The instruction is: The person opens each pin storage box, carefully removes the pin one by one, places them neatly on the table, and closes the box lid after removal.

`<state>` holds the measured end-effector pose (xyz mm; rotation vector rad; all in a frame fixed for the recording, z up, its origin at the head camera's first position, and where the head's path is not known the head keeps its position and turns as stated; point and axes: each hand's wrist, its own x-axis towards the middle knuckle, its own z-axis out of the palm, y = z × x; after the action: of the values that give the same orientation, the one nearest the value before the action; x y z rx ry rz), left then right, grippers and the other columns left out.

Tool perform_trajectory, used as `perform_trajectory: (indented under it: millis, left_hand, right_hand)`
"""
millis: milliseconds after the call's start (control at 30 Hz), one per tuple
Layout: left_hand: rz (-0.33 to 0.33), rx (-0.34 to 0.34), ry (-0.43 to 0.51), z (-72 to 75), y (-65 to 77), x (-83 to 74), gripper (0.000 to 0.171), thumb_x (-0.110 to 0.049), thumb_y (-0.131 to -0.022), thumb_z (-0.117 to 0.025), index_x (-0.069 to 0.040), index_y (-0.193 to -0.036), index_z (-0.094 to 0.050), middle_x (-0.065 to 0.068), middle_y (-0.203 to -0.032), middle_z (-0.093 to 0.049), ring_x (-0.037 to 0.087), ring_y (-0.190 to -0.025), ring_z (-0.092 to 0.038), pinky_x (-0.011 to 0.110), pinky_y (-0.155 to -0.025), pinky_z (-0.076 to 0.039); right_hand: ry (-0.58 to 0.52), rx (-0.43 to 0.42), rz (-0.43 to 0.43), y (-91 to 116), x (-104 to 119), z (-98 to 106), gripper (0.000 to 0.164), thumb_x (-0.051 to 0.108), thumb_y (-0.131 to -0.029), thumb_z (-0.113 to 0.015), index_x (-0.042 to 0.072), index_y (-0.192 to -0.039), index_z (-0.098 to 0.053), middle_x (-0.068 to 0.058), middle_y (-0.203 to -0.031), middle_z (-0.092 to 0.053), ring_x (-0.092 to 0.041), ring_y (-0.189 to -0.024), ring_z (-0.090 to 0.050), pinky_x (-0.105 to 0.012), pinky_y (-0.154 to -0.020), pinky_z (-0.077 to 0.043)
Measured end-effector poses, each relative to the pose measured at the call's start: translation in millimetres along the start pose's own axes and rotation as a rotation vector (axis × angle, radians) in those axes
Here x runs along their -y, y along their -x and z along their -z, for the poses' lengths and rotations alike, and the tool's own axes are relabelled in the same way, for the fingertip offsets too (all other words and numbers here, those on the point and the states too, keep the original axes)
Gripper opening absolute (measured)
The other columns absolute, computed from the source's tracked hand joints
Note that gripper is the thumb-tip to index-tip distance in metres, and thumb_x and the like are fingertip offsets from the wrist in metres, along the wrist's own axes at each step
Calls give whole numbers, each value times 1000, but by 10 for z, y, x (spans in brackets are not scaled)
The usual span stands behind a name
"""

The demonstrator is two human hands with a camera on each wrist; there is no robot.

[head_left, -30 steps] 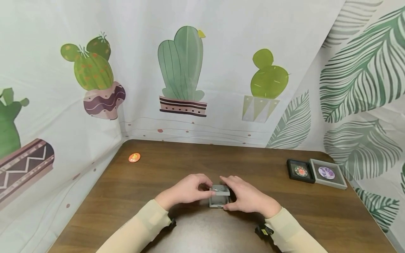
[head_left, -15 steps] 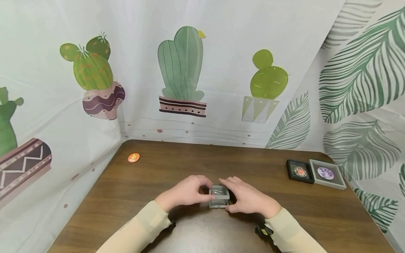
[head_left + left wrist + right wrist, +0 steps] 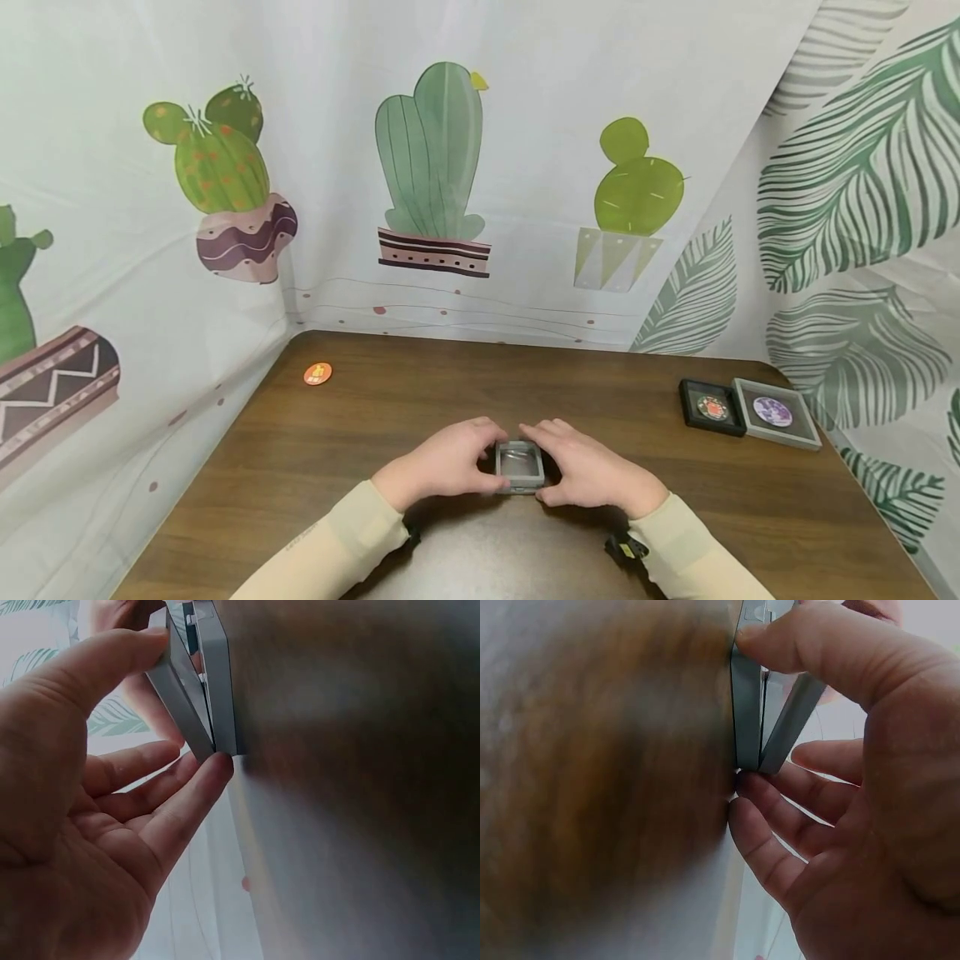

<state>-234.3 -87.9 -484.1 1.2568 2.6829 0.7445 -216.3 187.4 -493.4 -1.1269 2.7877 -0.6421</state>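
A small square grey display frame (image 3: 519, 463) with clear film windows lies on the table between both hands. Its lid (image 3: 178, 701) stands slightly ajar over the base (image 3: 220, 690), the two halves forming a narrow V that meets at the far side. My left hand (image 3: 450, 458) grips the frame, thumb on the lid's near edge and a fingertip at the far end. From the other side my right hand (image 3: 588, 467) holds it, thumb against the base (image 3: 746, 712) and fingertips near the far corner.
A round orange badge (image 3: 317, 373) lies at the table's back left. Towards the back right sit a black frame (image 3: 712, 407) with a red badge and a larger grey frame (image 3: 777, 413) with a purple one. Printed cloth hangs behind the brown table (image 3: 420, 375).
The lid has swung down from well raised to nearly flat over the base, with the left thumb moving towards me and down along with it. My right hand has hardly moved.
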Motion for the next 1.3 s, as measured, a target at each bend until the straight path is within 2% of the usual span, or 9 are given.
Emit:
perform_trajectory:
  millis: [367, 667, 833, 1000, 1100, 1300]
  left_hand:
    - [-54, -9, -124, -32, -12, -23, 56, -38, -88, -93, -5, -129, -75, 3, -125, -70, 10, -99, -64, 28, -89, -57]
    - [-28, 3, -146, -48, -9, -22, 54, -38, -86, -94, -8, -127, -76, 1, -126, -68, 13, -108, -68, 32, -96, -58]
    - [-23, 10, -150, -51, -6, -18, 54, -39, -87, -94, -8, -127, -76, 1, -128, -68, 14, -110, -68, 33, -97, -58]
    - [-19, 15, -149, -43, -3, -21, 55, -39, -87, -94, -8, -129, -76, 1, -129, -68, 14, -111, -68, 33, -97, -58]
    - [-18, 17, -147, -39, -3, -27, 55, -39, -87, -94, -8, -129, -76, 1, -129, -68, 15, -111, -68, 34, -98, -58]
    - [-21, 17, -146, -39, -6, -26, 55, -39, -87, -94, -7, -128, -76, 2, -129, -68, 15, -110, -68, 33, -98, -58]
  right_hand:
    - [0, 2, 4, 15, 2, 3, 94, 19, -80, -91, -3, -162, -51, -6, -147, -63, -22, -133, -57, -45, -110, -54]
    - [12, -6, 20, 11, 8, 3, 94, 25, -80, -94, -4, -160, -53, -6, -146, -63, -22, -133, -58, -45, -110, -54]
    - [-9, -11, 21, 16, -7, -3, 92, 43, -88, -93, -2, -159, -56, -6, -146, -63, -21, -134, -58, -46, -111, -54]
    - [-56, -8, 2, 24, -24, 2, 86, 59, -98, -82, -1, -156, -60, -4, -144, -64, -20, -132, -59, -46, -109, -54]
    - [-68, -5, -5, 26, -37, 5, 82, 59, -101, -77, -1, -156, -61, -4, -143, -65, -19, -130, -59, -46, -107, -55]
    - [-69, -9, -5, 16, -53, 13, 65, 45, -105, -78, 1, -151, -66, -2, -139, -66, -19, -128, -61, -45, -106, -56]
